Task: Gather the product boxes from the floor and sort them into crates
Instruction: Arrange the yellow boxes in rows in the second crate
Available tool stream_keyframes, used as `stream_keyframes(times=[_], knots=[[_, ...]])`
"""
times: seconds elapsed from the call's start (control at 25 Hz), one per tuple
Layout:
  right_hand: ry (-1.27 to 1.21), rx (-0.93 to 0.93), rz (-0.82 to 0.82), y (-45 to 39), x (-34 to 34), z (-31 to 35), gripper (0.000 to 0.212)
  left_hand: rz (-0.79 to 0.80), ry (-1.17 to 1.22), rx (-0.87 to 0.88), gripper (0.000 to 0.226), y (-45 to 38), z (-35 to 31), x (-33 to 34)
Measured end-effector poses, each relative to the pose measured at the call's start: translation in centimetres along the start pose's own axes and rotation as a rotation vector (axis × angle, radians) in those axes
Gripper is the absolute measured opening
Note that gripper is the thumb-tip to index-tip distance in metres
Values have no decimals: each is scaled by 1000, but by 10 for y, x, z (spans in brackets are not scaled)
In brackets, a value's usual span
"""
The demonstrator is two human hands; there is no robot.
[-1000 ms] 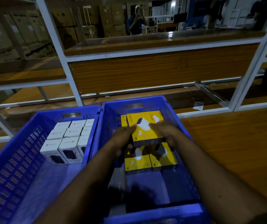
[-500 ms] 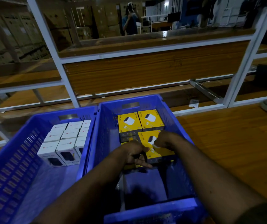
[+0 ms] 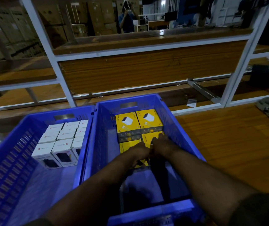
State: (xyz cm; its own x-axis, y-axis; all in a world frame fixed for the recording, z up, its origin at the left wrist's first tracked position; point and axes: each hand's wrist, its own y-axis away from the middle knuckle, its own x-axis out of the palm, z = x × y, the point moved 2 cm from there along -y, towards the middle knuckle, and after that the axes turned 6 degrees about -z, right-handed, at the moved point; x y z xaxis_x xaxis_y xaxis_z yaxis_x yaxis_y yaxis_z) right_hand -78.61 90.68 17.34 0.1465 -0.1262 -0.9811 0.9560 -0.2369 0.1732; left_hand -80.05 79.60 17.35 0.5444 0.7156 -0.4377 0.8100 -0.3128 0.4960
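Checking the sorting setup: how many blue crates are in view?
2. The left crate holds white boxes; the right crate, touching it, holds yellow boxes under both hands. No others visible.

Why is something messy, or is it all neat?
Mostly neat. The yellow boxes and white boxes sit in tidy rows in separate crates. Only a small white tag lies loose on the low shelf.

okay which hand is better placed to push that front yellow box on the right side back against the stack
Right, probably. The right hand already lies on the front right yellow box, just behind the rear stack. The left hand covers the neighbouring left box and would have to cross over.
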Motion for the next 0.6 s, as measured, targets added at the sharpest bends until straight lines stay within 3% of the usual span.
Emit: stream_keyframes(times=[0.12, 0.28, 0.4, 0.48, 0.6], knots=[[-2, -14, -55, -2, 3, 0, 47, 12, 13, 47, 31, 3, -1, -2], [-8, -40, -52, -1, 1, -1, 44, 30, -29, 51, 52, 1, 0, -2], [25, -58, -6, 2, -3, 1, 49, 58, -120, 63, 41, -1, -1, -9], [52, -76, 38, 6, -6, 9, 55, 12, -203, 88, 26, -4, -4, -22], [34, -165, 40, 17, -16, 39, 55, -210, -224, 173, 30, -8, -4, -65]])
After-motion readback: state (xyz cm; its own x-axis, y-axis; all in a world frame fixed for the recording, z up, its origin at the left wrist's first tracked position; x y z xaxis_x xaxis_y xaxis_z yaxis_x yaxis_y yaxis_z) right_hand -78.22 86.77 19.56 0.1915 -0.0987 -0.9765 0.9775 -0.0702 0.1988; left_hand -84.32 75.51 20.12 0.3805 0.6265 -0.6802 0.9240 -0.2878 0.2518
